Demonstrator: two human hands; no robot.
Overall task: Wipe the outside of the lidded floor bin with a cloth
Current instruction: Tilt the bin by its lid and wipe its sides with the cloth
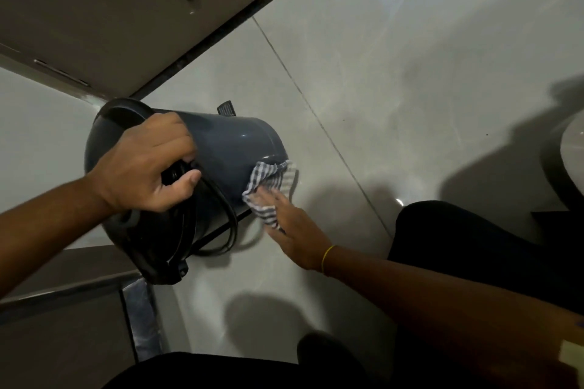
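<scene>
Left hand was clamped over the top rim of the bin, fingers curled tight around the rim and the black lid, thumb pressing from the near side. That grip held the grey bin tipped over, its base pointing to the far right and only its lower edge near the tiled floor.

Right hand was flat and spread wide, palm pushing a checked cloth against the bin's lower right side close to the base. Fingertips were blurred. A yellow band sat on that wrist.

The black pedal stuck out at the far side of the base. A thin wire handle hung loose under the body.

Room: bin sat close to the wall on the left and near the door at far left, so that side was tight. Open floor ran to the right and far right. The person's dark-clothed legs closed off the near right.
</scene>
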